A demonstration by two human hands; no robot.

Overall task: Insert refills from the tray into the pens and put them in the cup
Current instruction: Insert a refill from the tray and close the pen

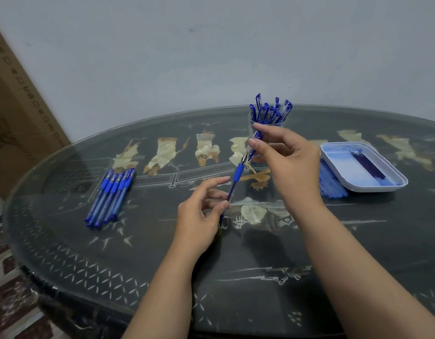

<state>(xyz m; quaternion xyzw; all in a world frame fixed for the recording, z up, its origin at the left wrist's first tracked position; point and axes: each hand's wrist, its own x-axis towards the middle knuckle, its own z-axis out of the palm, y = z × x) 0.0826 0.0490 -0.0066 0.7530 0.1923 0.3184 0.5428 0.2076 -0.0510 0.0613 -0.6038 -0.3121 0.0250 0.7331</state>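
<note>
Over mid-table I saw left hand pinching one clear blue-gripped pen, right hand pinching one blue cap; roughly six loose pens lay left.

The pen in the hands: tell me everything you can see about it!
The pen is slim, with a see-through bluish barrel, a bright blue grip and a silvery pointed tip. It slants above the table, tip up and away. The left hand pinches its lower barrel. The right hand holds a blue cap right at the tip; whether they touch is unclear.
</note>
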